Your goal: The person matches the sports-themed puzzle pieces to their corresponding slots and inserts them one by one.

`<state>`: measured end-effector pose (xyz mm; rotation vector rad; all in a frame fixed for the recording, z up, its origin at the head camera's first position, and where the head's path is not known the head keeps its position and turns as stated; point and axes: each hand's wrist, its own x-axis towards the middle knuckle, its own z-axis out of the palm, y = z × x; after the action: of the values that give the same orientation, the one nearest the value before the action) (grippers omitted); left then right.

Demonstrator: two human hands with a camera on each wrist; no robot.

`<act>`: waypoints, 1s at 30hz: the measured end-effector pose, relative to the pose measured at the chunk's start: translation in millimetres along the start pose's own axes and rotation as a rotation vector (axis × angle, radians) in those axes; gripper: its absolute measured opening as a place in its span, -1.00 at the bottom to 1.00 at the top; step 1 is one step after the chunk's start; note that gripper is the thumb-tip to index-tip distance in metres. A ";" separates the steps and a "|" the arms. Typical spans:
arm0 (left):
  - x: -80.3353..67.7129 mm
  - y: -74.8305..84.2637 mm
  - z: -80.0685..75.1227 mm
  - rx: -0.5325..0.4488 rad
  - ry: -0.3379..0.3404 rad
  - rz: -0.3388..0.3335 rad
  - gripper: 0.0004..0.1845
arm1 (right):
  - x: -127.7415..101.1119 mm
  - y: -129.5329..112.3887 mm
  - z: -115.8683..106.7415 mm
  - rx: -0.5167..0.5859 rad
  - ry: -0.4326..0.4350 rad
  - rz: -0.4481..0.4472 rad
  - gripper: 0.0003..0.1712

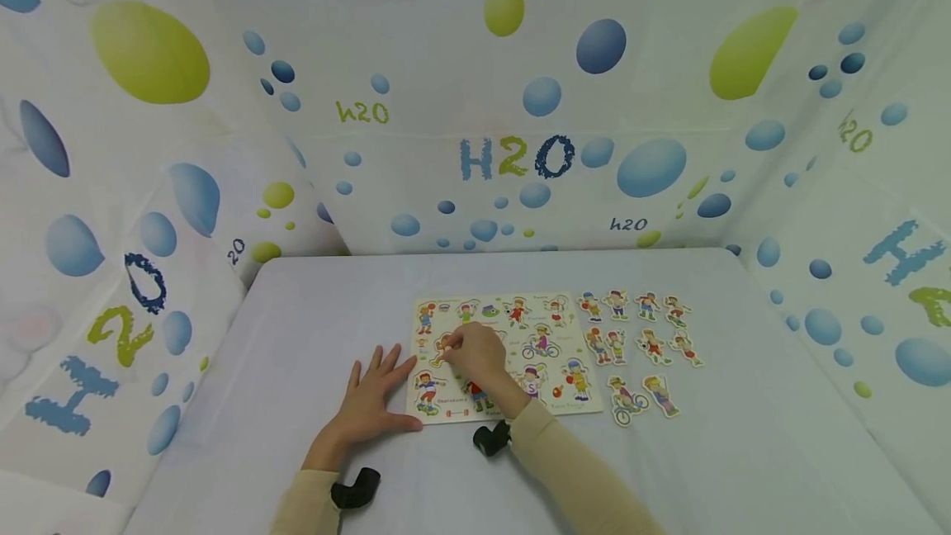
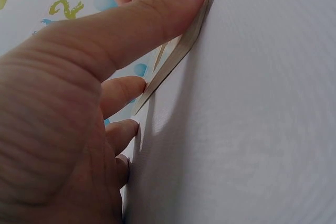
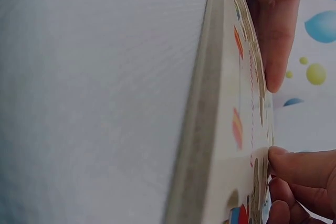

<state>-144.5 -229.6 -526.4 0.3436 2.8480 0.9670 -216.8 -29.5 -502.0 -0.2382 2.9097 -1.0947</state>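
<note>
Fingers of the right hand (image 1: 481, 355) pinch a partly hidden figure piece (image 1: 438, 351), those of the left hand (image 1: 367, 404) spread.

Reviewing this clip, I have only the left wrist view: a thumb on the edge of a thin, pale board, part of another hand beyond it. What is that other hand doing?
Observer: In the head view, the bare right hand appears to pinch a small, flat, pale-edged cartoon cutout at the left part of the cream rectangular board.
Operator: What is on the board's face?
Observer: Colourful cartoon figures, among them a cyclist on a purple bicycle.
Operator: Anything beside it that I'm missing?
Observer: Loose, flat, multicoloured cartoon cutouts lie in rows on the white table, right of the board.
</note>
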 end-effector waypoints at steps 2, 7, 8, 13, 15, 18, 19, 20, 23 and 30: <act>0.2 0.7 0.0 -0.002 -0.005 -0.002 0.14 | -0.4 0.0 -0.4 -0.016 0.001 -0.002 -0.90; 0.3 0.7 0.1 -0.008 -0.005 0.003 0.15 | -0.3 -0.6 -1.5 -0.031 -0.009 0.002 -0.90; 0.3 0.3 0.1 -0.007 -0.003 0.006 0.15 | -0.4 -0.6 -1.9 -0.030 -0.010 0.001 -0.90; 0.5 -0.2 0.7 0.002 -0.001 0.012 0.14 | 0.2 0.1 -1.0 -0.028 -0.013 -0.010 -0.89; 0.0 0.1 0.4 0.003 0.000 0.012 0.14 | 0.9 0.4 -0.5 -0.026 -0.024 -0.006 -0.89; -1.0 0.0 -0.1 0.001 0.000 0.013 0.14 | 1.4 -0.2 -4.1 0.005 -0.072 0.005 -0.88; -1.4 -0.1 -0.3 -0.001 0.001 0.014 0.14 | 1.8 0.0 -5.6 0.008 -0.090 0.002 -0.88; -1.8 -0.3 -0.5 -0.002 0.002 0.014 0.14 | 2.1 0.1 -8.0 0.017 -0.107 -0.005 -0.86; -2.5 -0.7 -0.7 -0.003 0.008 0.016 0.15 | 2.0 0.8 -19.2 0.041 -0.148 -0.043 -0.81; 0.0 0.2 0.6 -0.001 0.010 0.031 0.15 | -2.4 12.7 -65.2 0.074 -0.140 -0.105 -0.72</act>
<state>-144.4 -229.1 -526.7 0.3858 2.8592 0.9780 -221.1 22.9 -461.3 -0.4514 2.7557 -1.1465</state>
